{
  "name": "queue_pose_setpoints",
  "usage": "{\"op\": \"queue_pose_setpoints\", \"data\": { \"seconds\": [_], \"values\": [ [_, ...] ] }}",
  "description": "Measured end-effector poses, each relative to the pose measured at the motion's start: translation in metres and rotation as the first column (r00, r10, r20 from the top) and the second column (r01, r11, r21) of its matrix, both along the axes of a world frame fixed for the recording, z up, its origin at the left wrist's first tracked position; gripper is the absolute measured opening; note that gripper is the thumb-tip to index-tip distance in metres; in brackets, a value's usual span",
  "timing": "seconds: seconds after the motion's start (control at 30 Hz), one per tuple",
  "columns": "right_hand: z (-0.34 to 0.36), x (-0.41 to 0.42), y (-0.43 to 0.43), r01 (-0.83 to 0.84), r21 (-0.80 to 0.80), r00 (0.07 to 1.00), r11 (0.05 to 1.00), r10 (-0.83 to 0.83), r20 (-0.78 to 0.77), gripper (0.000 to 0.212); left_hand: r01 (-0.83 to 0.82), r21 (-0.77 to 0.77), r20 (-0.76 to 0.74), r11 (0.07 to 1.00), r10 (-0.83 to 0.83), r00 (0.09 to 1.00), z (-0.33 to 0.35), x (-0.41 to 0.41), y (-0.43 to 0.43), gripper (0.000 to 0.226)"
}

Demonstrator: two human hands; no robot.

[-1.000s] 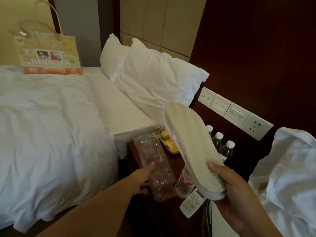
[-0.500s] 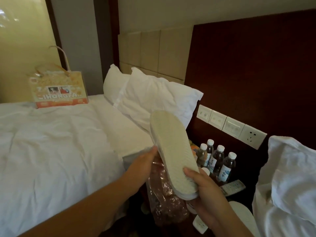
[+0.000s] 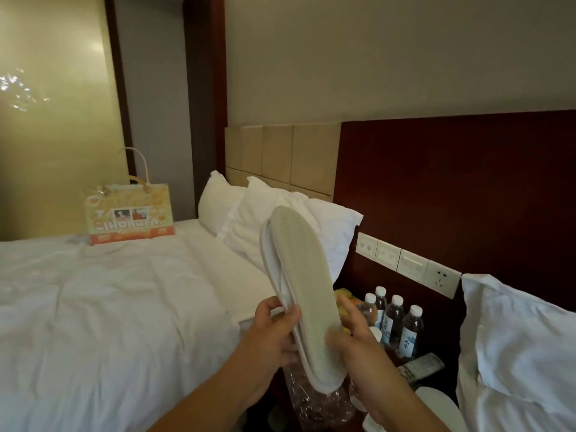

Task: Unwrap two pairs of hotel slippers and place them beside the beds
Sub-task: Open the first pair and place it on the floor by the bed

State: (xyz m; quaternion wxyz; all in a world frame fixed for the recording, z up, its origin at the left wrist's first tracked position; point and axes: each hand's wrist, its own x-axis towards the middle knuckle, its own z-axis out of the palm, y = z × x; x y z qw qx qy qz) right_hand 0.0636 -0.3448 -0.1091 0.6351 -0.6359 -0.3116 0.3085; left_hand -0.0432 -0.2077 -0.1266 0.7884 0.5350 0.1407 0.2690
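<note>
A: Head view. Where are the slippers (image 3: 299,291)?

B: Held up in front of the pillows (image 3: 249,219), heel end down, pale ribbed sole facing the camera. It looks like a flat pair stacked together; a second white edge shows along the left side. Both hands grasp the heel end: the left hand (image 3: 274,335) pinches the left edge with thumb on the sole, the right hand (image 3: 352,341) grips from the right with its fingers curled over the sole.

A: And the wrapper (image 3: 314,397)?

B: Crumpled clear plastic, just below the slippers, partly hidden by the hands. I cannot tell whether either hand touches it.

A: How will the slippers handle?

B: I judge them very light, thin and floppy. They bend easily, so a grip at one end lets the toe sag. The ribbed sole should give a good hold; nothing fragile here. To part the pair, take one edge in each hand near the heel and peel apart.

A: Anything nearby to mind?

B: Water bottles (image 3: 392,322) and a remote (image 3: 420,366) on the surface right of the slippers; the bed (image 3: 109,307) lies to their left.
</note>
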Motion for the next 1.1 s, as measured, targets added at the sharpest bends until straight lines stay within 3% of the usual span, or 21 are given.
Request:
{"op": "queue_pose_setpoints", "data": {
  "seconds": [0.13, 0.23, 0.37, 0.47, 0.6, 0.67, 0.73, 0.9, 1.1],
  "values": [
    [0.010, -0.028, -0.002, -0.045, 0.013, 0.992, 0.999, 0.043, 0.115, 0.076, -0.078, 0.122, 0.010, 0.989, 0.077, 0.997, 0.000, -0.012, -0.008, 0.056],
    [0.014, -0.040, -0.001, -0.158, 0.125, 0.981, 0.979, 0.142, 0.134, 0.060, -0.103, 0.176, 0.033, 0.979, 0.099, 0.995, 0.006, -0.019, -0.011, 0.049],
    [0.017, -0.044, 0.001, -0.140, 0.153, 0.985, 0.978, 0.121, 0.127, 0.058, -0.102, 0.227, 0.014, 0.968, 0.102, 0.995, 0.015, -0.033, -0.009, 0.050],
    [0.023, -0.045, 0.001, -0.180, 0.174, 0.981, 0.968, 0.163, 0.107, 0.045, -0.105, 0.254, -0.015, 0.961, 0.112, 0.994, 0.020, -0.041, -0.007, 0.037],
    [0.027, -0.040, 0.000, 0.038, 0.147, 0.999, 0.988, -0.036, -0.016, 0.031, -0.233, 0.227, -0.011, 0.946, 0.242, 0.970, 0.032, -0.048, -0.008, 0.021],
    [0.028, -0.034, 0.000, 0.150, 0.106, 0.988, 0.983, -0.153, 0.020, 0.025, -0.298, 0.197, -0.013, 0.934, 0.307, 0.952, 0.038, -0.052, -0.009, 0.021],
    [0.032, -0.031, 0.000, 0.213, 0.097, 0.970, 0.972, -0.222, 0.101, 0.033, -0.349, 0.177, -0.028, 0.920, 0.359, 0.933, 0.042, -0.056, -0.008, 0.023],
    [0.031, -0.025, -0.002, 0.229, 0.135, 0.946, 0.964, -0.253, 0.201, 0.069, -0.453, 0.209, -0.041, 0.867, 0.470, 0.881, 0.046, -0.061, -0.003, 0.028],
    [0.019, -0.039, 0.005, 0.244, 0.039, 0.951, 0.969, -0.247, 0.187, 0.045, -0.417, 0.246, -0.081, 0.875, 0.447, 0.891, 0.048, -0.060, -0.008, 0.028]
  ]
}}
